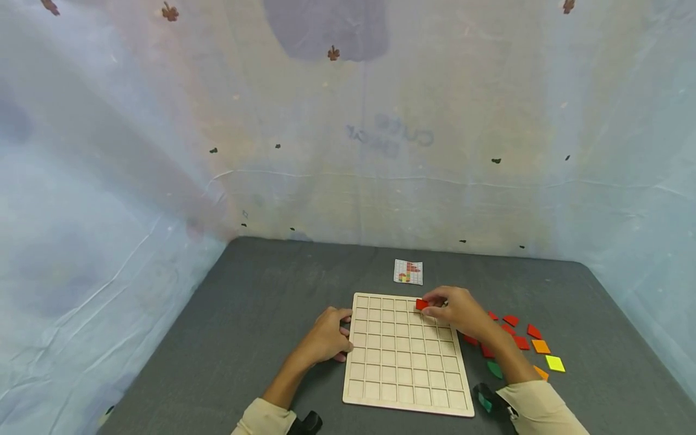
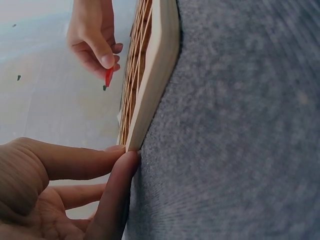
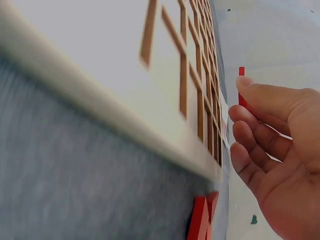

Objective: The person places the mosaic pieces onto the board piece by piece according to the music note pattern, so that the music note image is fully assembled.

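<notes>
Thumb and fingertips of the right hand pinch a red tile above the far edge of the wooden board, held at one end, we judge, so that the rest can reach the grid unhindered. From the wrist views we see the tile upright, seemingly just clear of the surface. At the opposite side, the left hand grips the board's left edge between thumb and finger, likely to steady it, leaving the squares uncovered. Beyond the board lies a printed card, in plain sight over the hands. To the right, partly behind the forearm, we find loose red tiles, orange tiles, a yellow tile and a green tile, within easy reach on the dark table.
</notes>
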Action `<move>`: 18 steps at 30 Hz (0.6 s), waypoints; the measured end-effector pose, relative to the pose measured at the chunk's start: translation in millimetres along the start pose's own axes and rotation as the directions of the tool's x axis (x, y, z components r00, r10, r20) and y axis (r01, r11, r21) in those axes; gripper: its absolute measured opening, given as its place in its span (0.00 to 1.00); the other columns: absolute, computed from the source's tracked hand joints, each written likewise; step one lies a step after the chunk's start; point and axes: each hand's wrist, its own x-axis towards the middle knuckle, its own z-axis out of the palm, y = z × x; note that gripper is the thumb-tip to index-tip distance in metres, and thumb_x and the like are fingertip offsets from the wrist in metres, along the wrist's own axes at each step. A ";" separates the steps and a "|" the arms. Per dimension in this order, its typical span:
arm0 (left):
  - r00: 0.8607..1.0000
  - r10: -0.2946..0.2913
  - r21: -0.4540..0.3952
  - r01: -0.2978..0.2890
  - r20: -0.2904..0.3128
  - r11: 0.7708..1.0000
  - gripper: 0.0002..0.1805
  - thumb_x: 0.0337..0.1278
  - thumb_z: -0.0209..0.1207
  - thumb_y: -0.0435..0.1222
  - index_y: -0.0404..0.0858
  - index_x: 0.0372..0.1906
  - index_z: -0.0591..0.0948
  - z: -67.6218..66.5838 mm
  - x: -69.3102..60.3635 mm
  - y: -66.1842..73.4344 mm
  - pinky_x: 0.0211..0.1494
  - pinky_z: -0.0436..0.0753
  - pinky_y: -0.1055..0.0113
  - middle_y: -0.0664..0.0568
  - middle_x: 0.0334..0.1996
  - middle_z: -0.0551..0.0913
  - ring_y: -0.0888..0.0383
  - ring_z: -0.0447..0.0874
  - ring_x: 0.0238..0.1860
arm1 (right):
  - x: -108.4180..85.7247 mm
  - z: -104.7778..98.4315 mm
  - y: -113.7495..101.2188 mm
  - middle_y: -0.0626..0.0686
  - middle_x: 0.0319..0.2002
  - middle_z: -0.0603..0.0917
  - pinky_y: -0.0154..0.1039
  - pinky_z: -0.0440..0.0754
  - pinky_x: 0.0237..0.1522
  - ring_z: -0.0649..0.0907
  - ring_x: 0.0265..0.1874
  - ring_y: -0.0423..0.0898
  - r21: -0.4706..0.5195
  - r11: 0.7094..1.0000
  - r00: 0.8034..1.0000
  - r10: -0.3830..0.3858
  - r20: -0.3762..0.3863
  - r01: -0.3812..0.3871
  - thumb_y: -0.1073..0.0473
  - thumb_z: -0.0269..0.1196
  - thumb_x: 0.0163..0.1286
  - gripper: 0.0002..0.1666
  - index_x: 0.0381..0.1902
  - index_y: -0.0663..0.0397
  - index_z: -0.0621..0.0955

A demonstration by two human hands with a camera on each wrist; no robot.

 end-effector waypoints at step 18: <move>1.000 0.002 -0.028 -0.002 -0.003 1.000 0.42 0.45 0.68 0.15 0.24 0.72 0.73 -1.0 0.0 -2.3 0.24 0.90 0.61 0.38 0.55 0.75 0.50 0.80 0.43 | 19.6 20.7 -15.8 0.48 0.38 0.89 0.36 0.84 0.36 0.84 0.35 0.42 0.013 1.000 1.000 -0.003 0.026 0.003 0.61 0.72 0.71 0.14 0.52 0.63 0.89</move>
